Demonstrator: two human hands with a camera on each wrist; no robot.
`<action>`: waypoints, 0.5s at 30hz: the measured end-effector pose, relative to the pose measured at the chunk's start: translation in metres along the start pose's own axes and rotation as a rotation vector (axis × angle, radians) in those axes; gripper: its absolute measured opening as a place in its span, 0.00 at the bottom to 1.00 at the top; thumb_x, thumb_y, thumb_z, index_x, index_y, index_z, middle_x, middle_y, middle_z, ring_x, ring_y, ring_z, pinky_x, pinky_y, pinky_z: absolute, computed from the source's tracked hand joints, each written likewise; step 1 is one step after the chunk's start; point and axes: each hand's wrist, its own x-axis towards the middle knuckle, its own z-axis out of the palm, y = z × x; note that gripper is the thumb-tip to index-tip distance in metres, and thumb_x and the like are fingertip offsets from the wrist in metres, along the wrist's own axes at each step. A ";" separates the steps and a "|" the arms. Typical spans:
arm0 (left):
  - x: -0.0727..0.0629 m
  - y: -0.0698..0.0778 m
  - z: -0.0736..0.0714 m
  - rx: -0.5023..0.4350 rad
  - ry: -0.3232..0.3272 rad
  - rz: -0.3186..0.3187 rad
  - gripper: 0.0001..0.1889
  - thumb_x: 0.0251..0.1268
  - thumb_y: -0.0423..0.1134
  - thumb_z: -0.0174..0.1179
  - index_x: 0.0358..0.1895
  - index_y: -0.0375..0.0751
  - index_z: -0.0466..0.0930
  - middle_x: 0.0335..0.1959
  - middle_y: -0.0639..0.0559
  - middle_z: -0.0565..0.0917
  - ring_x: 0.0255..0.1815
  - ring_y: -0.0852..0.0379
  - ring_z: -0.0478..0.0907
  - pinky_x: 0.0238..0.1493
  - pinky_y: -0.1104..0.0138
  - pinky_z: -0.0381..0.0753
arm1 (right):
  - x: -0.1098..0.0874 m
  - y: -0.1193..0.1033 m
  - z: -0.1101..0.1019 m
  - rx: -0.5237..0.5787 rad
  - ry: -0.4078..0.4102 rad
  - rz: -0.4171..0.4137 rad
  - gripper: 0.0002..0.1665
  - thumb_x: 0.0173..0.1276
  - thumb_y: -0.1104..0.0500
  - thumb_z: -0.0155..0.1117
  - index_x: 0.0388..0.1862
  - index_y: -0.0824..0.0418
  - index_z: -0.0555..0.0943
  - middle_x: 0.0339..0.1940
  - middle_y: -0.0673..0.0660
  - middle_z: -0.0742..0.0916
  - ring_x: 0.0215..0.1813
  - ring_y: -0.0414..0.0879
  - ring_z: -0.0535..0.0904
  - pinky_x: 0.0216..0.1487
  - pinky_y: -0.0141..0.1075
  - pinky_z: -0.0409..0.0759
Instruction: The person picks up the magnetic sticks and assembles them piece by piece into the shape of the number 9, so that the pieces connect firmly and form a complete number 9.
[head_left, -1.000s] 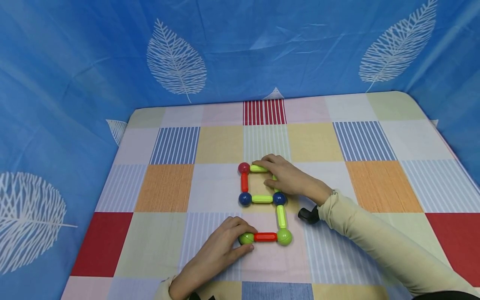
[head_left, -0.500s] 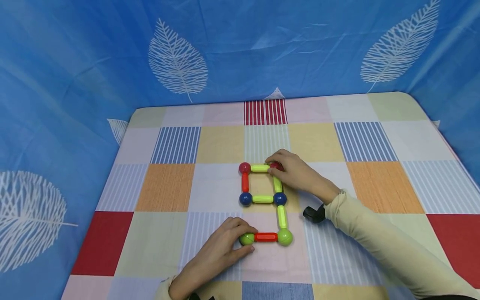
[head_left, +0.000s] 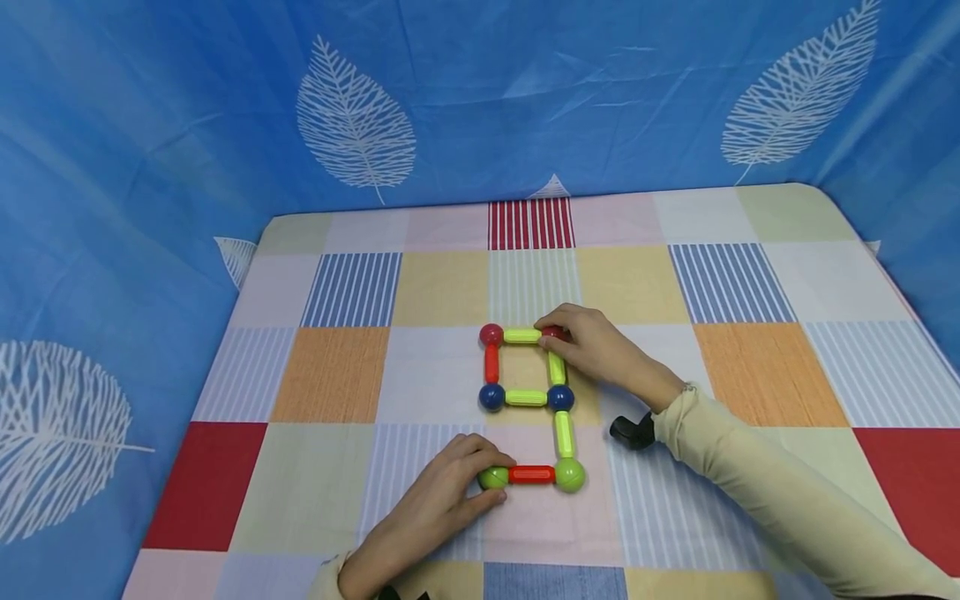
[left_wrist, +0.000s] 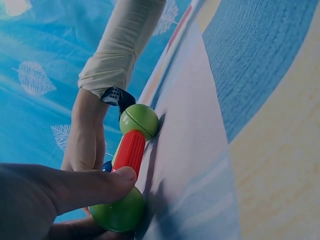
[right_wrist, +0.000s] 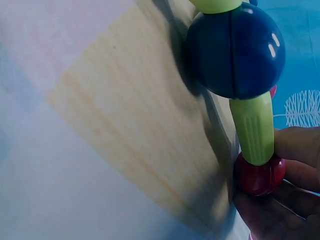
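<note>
Toy balls and ribbed rods form a figure lying on the cloth, with a square at the far end. My left hand (head_left: 442,492) pinches the near left green ball (left_wrist: 120,210) between thumb and fingers. From that ball a red rod (head_left: 532,474) runs to another green ball (head_left: 570,475). At the square's far right corner my right hand (head_left: 600,346) grips a red ball (right_wrist: 260,175), thumb on its near side. A yellow-green rod (right_wrist: 254,130) joins it to a blue ball (right_wrist: 237,52). The far left corner is a second red ball (head_left: 491,335); another blue ball (head_left: 492,397) is below it.
A patchwork cloth (head_left: 435,292) covers the table. Blue curtains (head_left: 480,92) with white leaf prints stand behind and at both sides. A black wrist strap piece (head_left: 632,432) hangs by the right sleeve.
My right hand has shifted right from the square's far rod onto the far right red ball, uncovering the right side rod. The left hand stays on the green ball.
</note>
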 end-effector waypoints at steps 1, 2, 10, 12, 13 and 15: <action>0.000 0.000 0.000 0.002 0.000 0.000 0.14 0.61 0.39 0.70 0.51 0.48 0.85 0.44 0.62 0.80 0.46 0.65 0.72 0.48 0.69 0.76 | 0.000 -0.001 0.000 0.001 -0.002 -0.002 0.16 0.71 0.59 0.63 0.55 0.64 0.82 0.48 0.58 0.85 0.44 0.47 0.78 0.47 0.43 0.79; 0.000 -0.001 0.000 0.000 0.000 0.002 0.14 0.61 0.39 0.69 0.51 0.48 0.85 0.45 0.62 0.80 0.47 0.64 0.72 0.48 0.69 0.76 | 0.001 -0.002 0.000 0.002 -0.004 -0.004 0.16 0.71 0.59 0.63 0.55 0.64 0.82 0.48 0.58 0.85 0.45 0.47 0.78 0.47 0.43 0.79; -0.001 -0.003 0.002 -0.013 0.002 0.010 0.15 0.62 0.40 0.68 0.53 0.49 0.84 0.47 0.61 0.79 0.49 0.64 0.71 0.50 0.68 0.75 | 0.000 0.000 0.002 -0.010 -0.016 0.012 0.18 0.72 0.58 0.62 0.58 0.63 0.81 0.50 0.58 0.84 0.47 0.48 0.78 0.49 0.44 0.79; -0.002 -0.004 0.001 -0.021 -0.014 0.003 0.17 0.63 0.42 0.68 0.55 0.49 0.83 0.48 0.61 0.79 0.50 0.64 0.72 0.52 0.67 0.76 | -0.001 0.002 0.001 -0.011 -0.029 0.025 0.21 0.73 0.55 0.61 0.61 0.62 0.79 0.53 0.59 0.83 0.48 0.49 0.78 0.51 0.46 0.79; -0.002 -0.004 -0.001 -0.024 -0.016 -0.003 0.18 0.63 0.43 0.68 0.56 0.49 0.82 0.49 0.61 0.79 0.50 0.63 0.72 0.52 0.66 0.76 | -0.002 0.003 0.000 -0.013 -0.036 0.033 0.23 0.74 0.53 0.60 0.63 0.62 0.78 0.55 0.60 0.83 0.51 0.51 0.78 0.53 0.47 0.78; -0.003 -0.006 -0.007 -0.032 -0.003 -0.014 0.20 0.64 0.46 0.66 0.58 0.48 0.80 0.51 0.59 0.79 0.52 0.62 0.73 0.55 0.62 0.76 | -0.003 0.006 -0.006 -0.024 -0.036 0.050 0.27 0.75 0.49 0.57 0.67 0.63 0.74 0.60 0.62 0.80 0.58 0.54 0.77 0.59 0.51 0.75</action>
